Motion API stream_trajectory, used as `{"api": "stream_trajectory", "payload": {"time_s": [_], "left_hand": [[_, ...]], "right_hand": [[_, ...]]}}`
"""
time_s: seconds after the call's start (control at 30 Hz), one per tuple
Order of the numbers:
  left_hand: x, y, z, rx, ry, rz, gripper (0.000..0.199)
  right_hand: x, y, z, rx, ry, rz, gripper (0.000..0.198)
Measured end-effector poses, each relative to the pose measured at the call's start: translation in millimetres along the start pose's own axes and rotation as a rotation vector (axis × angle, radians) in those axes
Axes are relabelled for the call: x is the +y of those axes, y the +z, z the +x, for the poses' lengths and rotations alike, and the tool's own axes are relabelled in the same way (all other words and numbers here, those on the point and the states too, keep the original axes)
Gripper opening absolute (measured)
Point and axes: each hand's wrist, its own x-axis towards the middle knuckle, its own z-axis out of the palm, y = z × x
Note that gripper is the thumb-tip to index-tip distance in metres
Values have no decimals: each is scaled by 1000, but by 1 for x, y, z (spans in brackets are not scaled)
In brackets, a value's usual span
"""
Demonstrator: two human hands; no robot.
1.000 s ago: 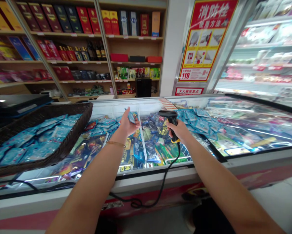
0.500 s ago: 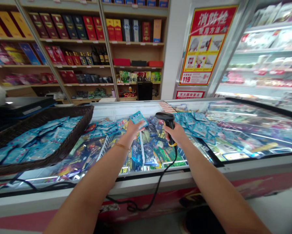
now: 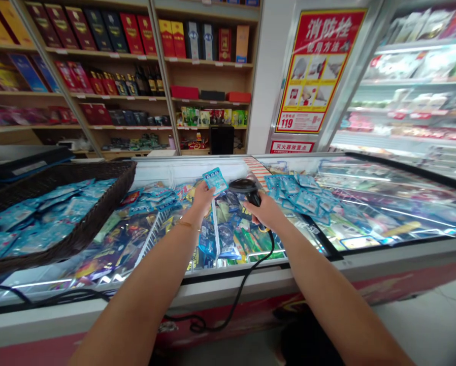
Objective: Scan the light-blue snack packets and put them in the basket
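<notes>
My left hand is closed on the lower edge of a small blue packet with white print, held up over the chest freezer. In my right hand is a black handheld barcode scanner, its head just right of the packet and apart from it. The scanner's cable drops over the freezer's front edge. Similar blue packets lie in a pile on the right glass lid, and more blue packets lie at the left.
A dark wicker basket with many blue packets stands at the left on the freezer. Bagged goods fill the freezer below my hands. Behind are wooden shelves with boxes, a red-yellow poster and a lit display fridge.
The scanner in my right hand has moved left, closer to the packet, and its head has turned toward it. The packet stays in my left hand. The whole view has shifted slightly.
</notes>
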Motion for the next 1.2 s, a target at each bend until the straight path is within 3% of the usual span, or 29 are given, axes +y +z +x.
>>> {"api": "stream_trajectory", "payload": {"time_s": [0.47,0.77,1.2], "left_hand": [[8,-3,-9,-18,-95,-70,27],[11,-2,-9,19,-103,-36,28],[10,0,-8,145,-67,49,21]], "right_hand": [[-7,-1,-5,-12,10,-30,11],[1,0,-1,-6,-13,35,16],[-6,-1,-8,-40,-84,-7,8]]}}
